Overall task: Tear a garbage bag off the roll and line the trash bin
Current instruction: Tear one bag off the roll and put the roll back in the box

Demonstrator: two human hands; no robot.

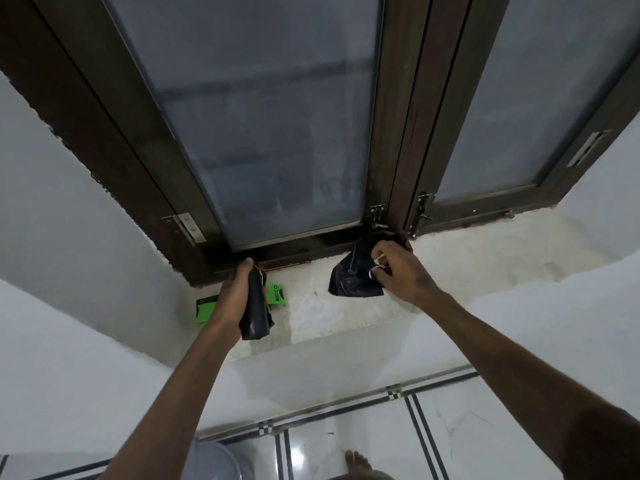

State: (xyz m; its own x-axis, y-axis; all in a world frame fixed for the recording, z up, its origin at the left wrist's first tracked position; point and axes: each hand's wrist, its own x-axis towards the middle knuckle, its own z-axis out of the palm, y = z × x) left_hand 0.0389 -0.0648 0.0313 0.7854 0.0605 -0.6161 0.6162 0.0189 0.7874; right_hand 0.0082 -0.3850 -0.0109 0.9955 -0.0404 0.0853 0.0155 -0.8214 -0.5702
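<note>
While my left hand [235,299] is wrapped tight around the black roll [255,306] at centre-left of the frame, my right hand [398,271] at centre-right pinches a folded black bag [349,275] over the windowsill [450,258]. The two look already apart. The bin [216,460], I think, is the pale curved shape at the bottom edge. The slick film could slip my pinch or tear as I open it.

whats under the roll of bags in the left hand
A green package marked BECO lies on the sill beneath the black roll. The left hand and roll cover its middle.
</note>
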